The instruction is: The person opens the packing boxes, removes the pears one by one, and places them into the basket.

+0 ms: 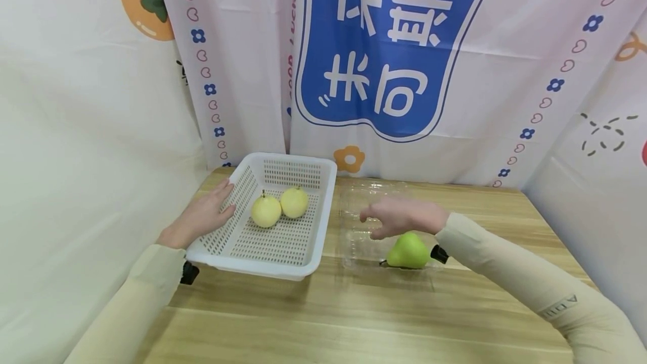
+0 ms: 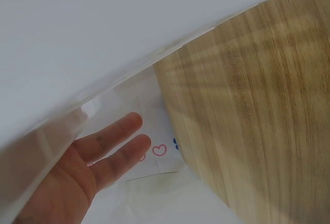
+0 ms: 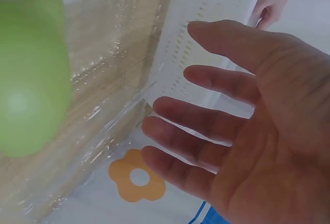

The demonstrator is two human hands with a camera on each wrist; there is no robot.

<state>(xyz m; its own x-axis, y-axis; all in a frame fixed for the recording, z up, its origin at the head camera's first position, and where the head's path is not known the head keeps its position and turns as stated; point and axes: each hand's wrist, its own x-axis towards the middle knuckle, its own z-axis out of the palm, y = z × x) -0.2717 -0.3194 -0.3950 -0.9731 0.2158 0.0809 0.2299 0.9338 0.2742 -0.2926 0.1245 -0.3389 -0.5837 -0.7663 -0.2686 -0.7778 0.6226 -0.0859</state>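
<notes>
My left hand [image 1: 204, 215] rests at the left rim of a white plastic basket [image 1: 328, 212], its thumb overlapping the inside in the head view. In the left wrist view, two straight fingers [image 2: 116, 157] extend outside the basket wall. Inside the basket, two round pale-yellow pears [image 1: 266, 210] with short stems sit side by side. My right hand [image 1: 401, 217] hovers over a clear plastic container [image 1: 359, 251], fingers spread and loosely bent, holding nothing. Lying on its side in the container is a green pear [image 1: 410, 250], just below that wrist.
The wooden table [image 1: 354, 319] reaches back to a printed cloth curtain [image 1: 253, 72] with a large blue label. White cloth walls stand close on the left and right. A strip of tabletop separates the basket from the clear container.
</notes>
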